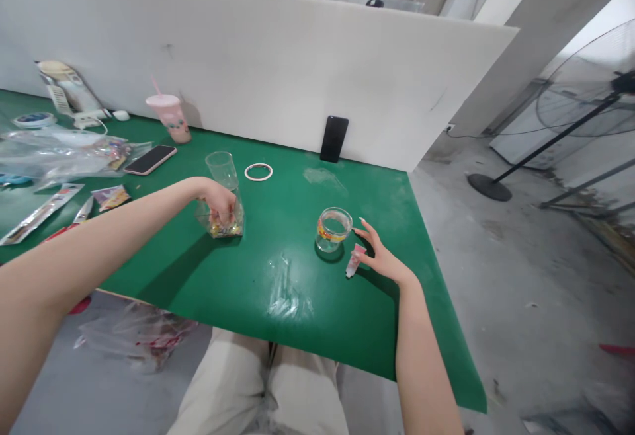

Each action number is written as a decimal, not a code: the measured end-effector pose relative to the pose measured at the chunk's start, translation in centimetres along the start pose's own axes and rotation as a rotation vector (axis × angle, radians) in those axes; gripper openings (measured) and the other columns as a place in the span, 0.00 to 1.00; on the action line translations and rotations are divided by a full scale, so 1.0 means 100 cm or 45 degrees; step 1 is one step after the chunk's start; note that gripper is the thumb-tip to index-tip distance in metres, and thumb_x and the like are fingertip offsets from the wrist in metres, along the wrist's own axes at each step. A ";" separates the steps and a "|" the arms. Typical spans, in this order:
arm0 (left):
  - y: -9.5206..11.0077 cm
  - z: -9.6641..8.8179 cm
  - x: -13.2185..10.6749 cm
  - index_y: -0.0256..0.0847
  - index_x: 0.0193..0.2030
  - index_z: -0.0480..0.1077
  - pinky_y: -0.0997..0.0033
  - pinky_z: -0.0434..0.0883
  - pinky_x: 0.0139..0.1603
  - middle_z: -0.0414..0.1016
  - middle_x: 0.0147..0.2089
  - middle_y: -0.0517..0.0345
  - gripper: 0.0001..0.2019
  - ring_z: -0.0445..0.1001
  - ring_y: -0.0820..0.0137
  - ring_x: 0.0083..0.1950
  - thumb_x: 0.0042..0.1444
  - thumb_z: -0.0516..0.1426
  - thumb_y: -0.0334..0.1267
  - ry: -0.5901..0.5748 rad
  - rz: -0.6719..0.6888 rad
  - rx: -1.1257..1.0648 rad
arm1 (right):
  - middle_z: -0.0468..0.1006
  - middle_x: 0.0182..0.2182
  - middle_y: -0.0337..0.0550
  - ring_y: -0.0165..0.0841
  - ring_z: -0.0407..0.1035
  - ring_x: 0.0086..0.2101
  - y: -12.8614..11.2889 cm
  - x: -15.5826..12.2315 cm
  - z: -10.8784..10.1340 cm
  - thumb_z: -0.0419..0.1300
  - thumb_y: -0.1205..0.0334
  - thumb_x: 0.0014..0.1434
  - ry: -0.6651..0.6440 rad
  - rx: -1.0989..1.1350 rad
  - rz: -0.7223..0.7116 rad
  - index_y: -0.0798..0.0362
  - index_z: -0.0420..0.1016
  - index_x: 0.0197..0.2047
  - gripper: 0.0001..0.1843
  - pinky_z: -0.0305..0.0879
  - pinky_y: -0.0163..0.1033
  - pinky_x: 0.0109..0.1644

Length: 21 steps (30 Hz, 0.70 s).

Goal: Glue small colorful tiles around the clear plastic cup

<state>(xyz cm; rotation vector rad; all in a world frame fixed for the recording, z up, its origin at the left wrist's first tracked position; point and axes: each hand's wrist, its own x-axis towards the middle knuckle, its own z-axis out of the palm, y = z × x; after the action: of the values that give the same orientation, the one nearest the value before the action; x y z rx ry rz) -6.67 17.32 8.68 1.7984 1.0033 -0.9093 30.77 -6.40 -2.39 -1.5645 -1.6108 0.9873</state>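
Note:
My left hand [221, 202] reaches down into a small clear plastic bag [238, 222] with shiny, colourful small pieces at its bottom. Its fingers are curled together among the pieces, and what they pinch is hidden. Just behind that bag stands a clear plastic cup [221, 165]. On the right, my right hand [381, 253] has its fingers apart beside a round glass jar [331, 231] banded in yellow and orange. Its thumb reaches the upper end of a small pink tube [354, 261] with a white cap; no grip on the tube shows.
A white ring [258, 172] lies on the green table [278, 223]. A black phone [334, 138] leans against the white partition [278, 65]. Leftward are a pink cup with straw [171, 118], another phone [151, 159], plastic bags [64, 154] and scissors [79, 215]. A fan [489, 187] stands rightward.

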 end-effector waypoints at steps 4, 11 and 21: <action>0.002 -0.003 -0.002 0.36 0.28 0.76 0.67 0.74 0.34 0.78 0.31 0.45 0.12 0.77 0.60 0.34 0.34 0.64 0.39 -0.041 0.011 0.005 | 0.56 0.63 0.56 0.38 0.49 0.65 -0.003 0.000 0.000 0.59 0.45 0.55 0.001 0.024 0.014 0.43 0.33 0.69 0.48 0.51 0.53 0.65; 0.003 -0.006 -0.006 0.36 0.30 0.77 0.70 0.72 0.34 0.79 0.34 0.44 0.13 0.76 0.61 0.36 0.35 0.63 0.40 -0.015 0.055 0.119 | 0.56 0.64 0.55 0.39 0.49 0.65 0.001 0.000 -0.001 0.59 0.45 0.55 -0.010 0.012 0.011 0.44 0.34 0.69 0.48 0.50 0.53 0.65; 0.005 -0.002 -0.011 0.36 0.29 0.73 0.71 0.72 0.31 0.78 0.33 0.45 0.11 0.76 0.62 0.34 0.36 0.60 0.38 0.124 0.038 0.166 | 0.56 0.64 0.54 0.40 0.49 0.65 0.000 0.000 -0.001 0.59 0.46 0.56 -0.010 -0.011 0.010 0.43 0.35 0.69 0.47 0.50 0.54 0.65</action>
<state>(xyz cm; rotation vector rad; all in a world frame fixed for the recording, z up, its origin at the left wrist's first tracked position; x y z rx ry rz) -6.62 17.00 9.92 1.9782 0.9942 -0.8940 30.82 -6.40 -2.35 -1.5761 -1.6172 0.9929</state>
